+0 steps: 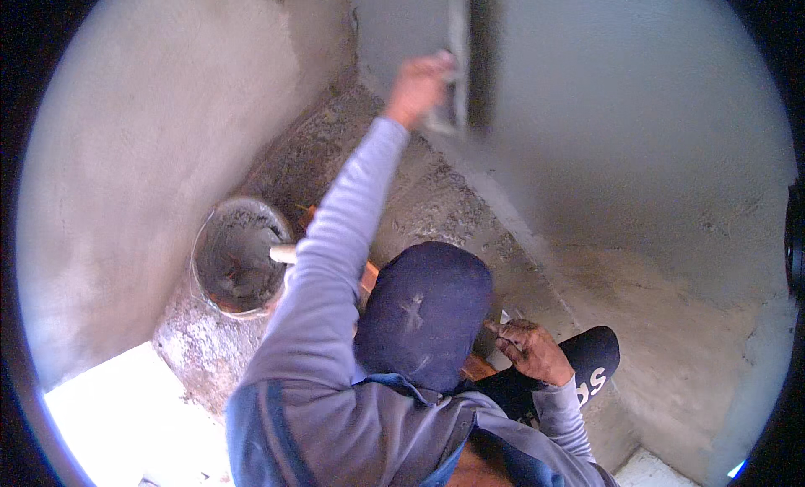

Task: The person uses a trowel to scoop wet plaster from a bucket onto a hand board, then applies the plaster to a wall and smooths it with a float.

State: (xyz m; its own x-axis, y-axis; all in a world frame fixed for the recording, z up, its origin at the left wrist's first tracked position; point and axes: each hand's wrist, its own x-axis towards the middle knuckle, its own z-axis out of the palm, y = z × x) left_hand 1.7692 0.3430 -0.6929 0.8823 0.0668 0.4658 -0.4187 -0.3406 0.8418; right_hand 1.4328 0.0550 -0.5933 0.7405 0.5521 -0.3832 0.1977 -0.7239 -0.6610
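Neither of my hands is in view. Below me a co-worker in a dark cap (423,315) and grey-blue long sleeves has their back to me. Their raised left hand (419,89), blurred, holds a long flat plastering tool (449,114) against the grey wall (629,135). Their right hand (532,353) is low beside the cap, fingers curled on something small that I cannot make out clearly. To their left stands a bucket (201,235) of wet grey mortar (239,269), with a pale handle (282,253) at its right side.
A pale plastered wall (117,194) rises on the left and meets the grey wall at a corner. A rough, mortar-spattered floor (285,168) lies between them. Orange objects (369,277) are partly hidden under the co-worker. A bright white area (109,420) shows at the lower left.
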